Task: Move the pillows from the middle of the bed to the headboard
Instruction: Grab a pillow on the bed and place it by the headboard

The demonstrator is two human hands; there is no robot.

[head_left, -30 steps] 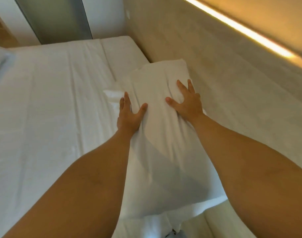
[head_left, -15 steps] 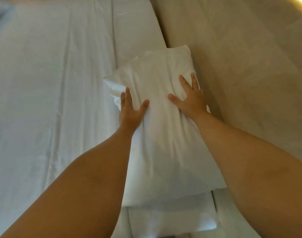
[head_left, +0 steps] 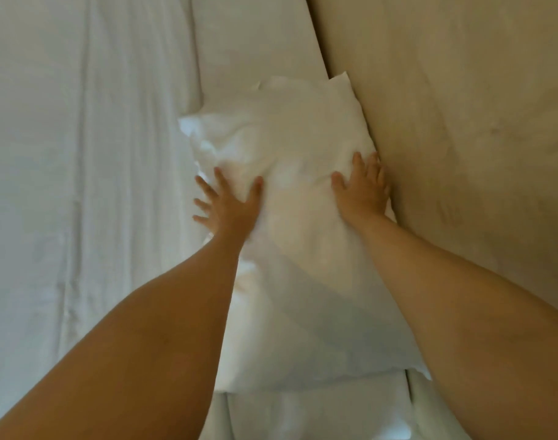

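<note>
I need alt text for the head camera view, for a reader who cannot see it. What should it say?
Two bare hands press flat on a white rectangular pillow lying against a beige padded headboard: the left hand at its outer edge, the right hand beside the headboard. The pillow lies on a bed with a wrinkled white sheet.

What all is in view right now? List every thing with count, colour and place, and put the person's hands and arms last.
pillow: one, white, lying along the headboard, right edge against it
second pillow or folded linen: one, white, under the pillow's near end; cannot tell which
bed sheet: one, white, creased, covering the bed's left side
headboard: one, beige, padded, right side
left hand: fingers spread, flat on the pillow's left edge
right hand: flat on the pillow's right edge, beside the headboard
forearms: two, bare, reaching in from below
</note>
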